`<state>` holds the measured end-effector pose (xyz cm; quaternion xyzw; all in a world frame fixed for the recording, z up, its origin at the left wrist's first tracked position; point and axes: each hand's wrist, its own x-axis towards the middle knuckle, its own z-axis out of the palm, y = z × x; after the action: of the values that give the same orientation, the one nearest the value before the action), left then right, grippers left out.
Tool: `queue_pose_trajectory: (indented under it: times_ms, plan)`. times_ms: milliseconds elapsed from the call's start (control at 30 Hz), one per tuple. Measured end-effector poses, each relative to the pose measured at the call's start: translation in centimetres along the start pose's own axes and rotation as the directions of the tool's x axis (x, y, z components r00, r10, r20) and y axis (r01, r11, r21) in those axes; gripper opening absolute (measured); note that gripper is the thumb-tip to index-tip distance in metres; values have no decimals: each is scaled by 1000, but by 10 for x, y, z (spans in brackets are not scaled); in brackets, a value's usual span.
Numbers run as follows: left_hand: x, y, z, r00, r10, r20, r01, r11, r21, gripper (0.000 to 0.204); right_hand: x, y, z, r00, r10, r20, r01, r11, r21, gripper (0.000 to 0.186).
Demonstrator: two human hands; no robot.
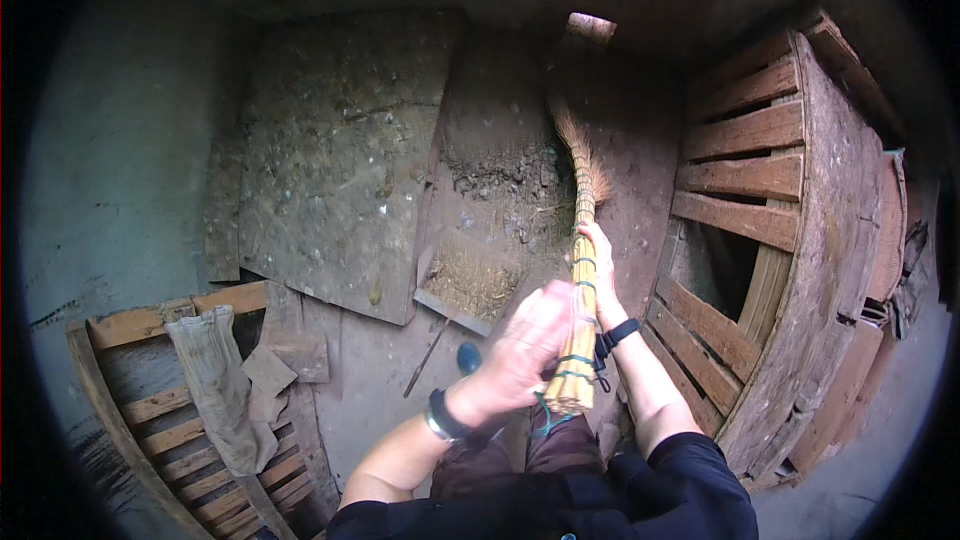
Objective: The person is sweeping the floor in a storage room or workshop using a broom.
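A straw broom (583,270), its stalks bound with dark green ties, slants away from my body with its bristles toward the floor. My right hand (602,265) is closed round the middle of its handle. Beside the upper handle is my left hand (530,340), smeared by motion, so its grip on the broom cannot be made out. Left of the bristles lies a heap of dark debris (505,175). A shallow flat tray-like piece (470,275) with brownish crumbs on it rests nearer to me.
A large stained board (335,160) lies at the left. Slatted wooden crates (745,150) stand along the right. At lower left, a pale cloth sack (215,380) drapes over a slatted wooden frame (165,405). A thin stick (427,355) lies near a blue rounded object (468,358).
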<state>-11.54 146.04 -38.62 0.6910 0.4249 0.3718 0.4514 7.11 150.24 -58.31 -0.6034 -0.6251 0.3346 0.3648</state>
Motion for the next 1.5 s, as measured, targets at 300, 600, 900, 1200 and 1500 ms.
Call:
queue_pose_trajectory:
  times_ms: [300,600,900,1200,1500]
  plan:
    - [28,5,32,987,114,-113,-129,981,-146,28,33,36,0,984,60,170,-89,982,166,43]
    - [-23,27,18,969,-74,-237,74,997,-7,25,-3,29,46,934,-150,325,123,987,103,36]
    - [-93,98,3,955,-175,-240,193,980,52,26,-113,-28,49,840,-152,522,104,987,121,41]
    - [-195,172,-34,881,-298,-368,342,938,58,29,-207,-119,68,715,-228,661,132,972,193,32]
    - [-211,261,-94,961,-161,-226,186,978,90,26,-232,-237,12,720,-197,665,103,979,177,33]
